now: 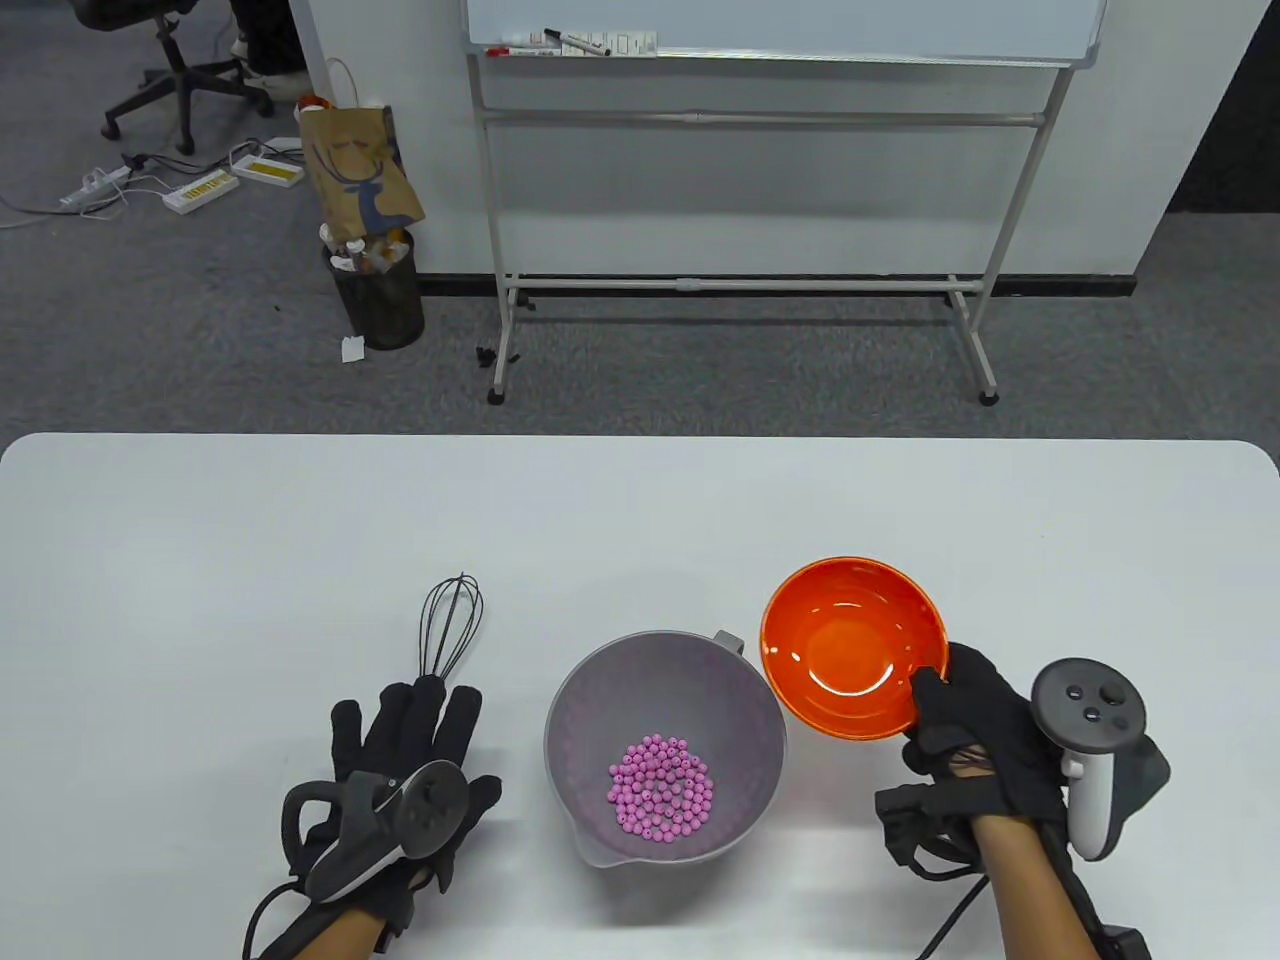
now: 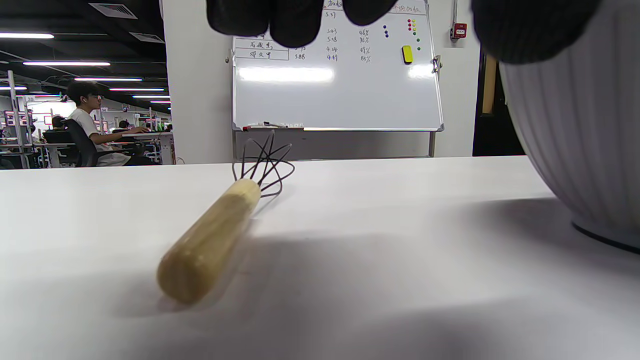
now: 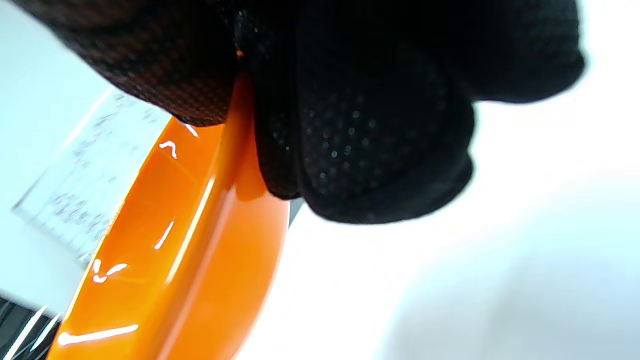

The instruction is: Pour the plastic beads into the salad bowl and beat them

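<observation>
A grey salad bowl (image 1: 600,700) stands in the middle of the white table, with a heap of pink plastic beads (image 1: 660,785) in its bottom. My right hand (image 1: 975,725) grips the rim of an orange bowl (image 1: 850,650), which is tilted over the grey bowl's right edge and holds nothing; the glossy orange bowl (image 3: 165,260) fills the right wrist view under the black glove. My left hand (image 1: 415,715) hovers flat and open over the wooden handle of a black wire whisk (image 1: 450,620). The whisk (image 2: 220,235) lies untouched on the table beneath my fingertips (image 2: 295,20).
The grey bowl's ribbed wall (image 2: 585,135) stands close on the right of my left hand. Beyond the table's far edge are a whiteboard on a stand (image 1: 760,30), a black waste bin (image 1: 380,295) and grey carpet. A person sits at a far desk (image 2: 92,130).
</observation>
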Action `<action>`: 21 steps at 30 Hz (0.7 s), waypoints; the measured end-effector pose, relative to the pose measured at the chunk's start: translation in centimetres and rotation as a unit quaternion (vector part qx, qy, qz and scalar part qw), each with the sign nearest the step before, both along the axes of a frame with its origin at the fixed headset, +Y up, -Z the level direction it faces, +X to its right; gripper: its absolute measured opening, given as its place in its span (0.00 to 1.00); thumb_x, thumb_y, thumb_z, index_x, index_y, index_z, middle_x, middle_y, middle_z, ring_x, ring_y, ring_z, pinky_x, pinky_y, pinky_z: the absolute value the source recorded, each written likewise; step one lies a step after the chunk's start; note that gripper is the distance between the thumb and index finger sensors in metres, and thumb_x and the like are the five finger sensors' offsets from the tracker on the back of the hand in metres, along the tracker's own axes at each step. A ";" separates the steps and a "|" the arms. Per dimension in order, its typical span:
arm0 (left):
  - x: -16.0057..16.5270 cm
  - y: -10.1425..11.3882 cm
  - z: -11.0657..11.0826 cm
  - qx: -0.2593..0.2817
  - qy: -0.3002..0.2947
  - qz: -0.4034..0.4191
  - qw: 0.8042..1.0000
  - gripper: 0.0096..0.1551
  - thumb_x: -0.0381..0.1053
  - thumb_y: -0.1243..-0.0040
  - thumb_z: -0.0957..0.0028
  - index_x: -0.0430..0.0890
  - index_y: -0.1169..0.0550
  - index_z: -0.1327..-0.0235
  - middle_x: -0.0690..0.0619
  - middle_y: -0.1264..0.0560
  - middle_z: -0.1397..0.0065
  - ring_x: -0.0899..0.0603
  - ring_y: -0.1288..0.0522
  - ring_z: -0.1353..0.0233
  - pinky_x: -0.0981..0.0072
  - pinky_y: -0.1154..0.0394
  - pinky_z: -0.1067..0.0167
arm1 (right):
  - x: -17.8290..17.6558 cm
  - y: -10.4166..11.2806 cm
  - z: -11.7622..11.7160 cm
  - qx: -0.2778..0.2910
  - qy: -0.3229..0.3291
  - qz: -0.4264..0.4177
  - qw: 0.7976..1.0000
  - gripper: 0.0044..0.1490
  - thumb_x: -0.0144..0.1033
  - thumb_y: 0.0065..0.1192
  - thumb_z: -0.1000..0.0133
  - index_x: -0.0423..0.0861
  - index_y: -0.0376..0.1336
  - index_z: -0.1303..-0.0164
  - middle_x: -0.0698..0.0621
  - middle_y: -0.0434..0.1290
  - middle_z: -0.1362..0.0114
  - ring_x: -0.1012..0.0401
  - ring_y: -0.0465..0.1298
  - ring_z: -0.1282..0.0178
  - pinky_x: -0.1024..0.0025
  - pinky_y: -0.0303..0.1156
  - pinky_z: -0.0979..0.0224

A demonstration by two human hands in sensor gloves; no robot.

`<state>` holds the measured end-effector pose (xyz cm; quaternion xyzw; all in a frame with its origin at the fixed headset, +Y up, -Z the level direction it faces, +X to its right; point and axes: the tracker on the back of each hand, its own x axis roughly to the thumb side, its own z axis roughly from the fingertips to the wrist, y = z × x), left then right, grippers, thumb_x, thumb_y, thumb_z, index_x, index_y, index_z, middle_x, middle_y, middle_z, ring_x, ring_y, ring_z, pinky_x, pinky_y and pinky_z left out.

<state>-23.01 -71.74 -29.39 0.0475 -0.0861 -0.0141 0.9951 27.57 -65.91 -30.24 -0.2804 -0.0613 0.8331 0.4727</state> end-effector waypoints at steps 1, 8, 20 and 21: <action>0.0 0.0 0.0 -0.001 0.000 -0.001 1.000 0.50 0.73 0.46 0.52 0.58 0.48 0.19 0.46 0.47 0.10 0.34 0.46 0.13 0.26 0.59 0.26 | 0.5 -0.6 0.0 -0.007 -0.009 -0.004 1.000 0.35 0.44 0.72 0.49 0.41 0.67 0.35 0.47 0.85 0.59 0.57 0.88 0.76 0.64 0.80 0.64; -0.2 -0.3 -0.2 -0.008 0.007 -0.009 1.000 0.50 0.73 0.47 0.52 0.58 0.48 0.19 0.47 0.47 0.10 0.35 0.46 0.13 0.26 0.59 0.26 | 3.4 -7.7 -0.3 -0.090 -0.032 -0.045 0.994 0.35 0.43 0.71 0.49 0.40 0.66 0.34 0.47 0.84 0.58 0.57 0.88 0.75 0.64 0.80 0.63; -0.2 -0.6 -0.4 -0.017 0.009 -0.015 1.000 0.49 0.73 0.47 0.51 0.58 0.47 0.19 0.46 0.47 0.10 0.35 0.45 0.13 0.26 0.58 0.26 | 3.4 -10.7 -0.7 -0.146 -0.006 -0.054 0.988 0.42 0.50 0.67 0.48 0.37 0.61 0.31 0.46 0.84 0.53 0.54 0.90 0.69 0.61 0.81 0.60; -0.1 -0.6 -0.4 -0.017 0.009 -0.015 1.000 0.50 0.73 0.47 0.52 0.58 0.47 0.19 0.46 0.47 0.10 0.34 0.45 0.13 0.26 0.58 0.26 | 3.4 -10.6 -0.5 -0.143 -0.009 -0.045 0.989 0.44 0.52 0.68 0.48 0.36 0.61 0.30 0.44 0.84 0.51 0.53 0.90 0.68 0.60 0.80 0.59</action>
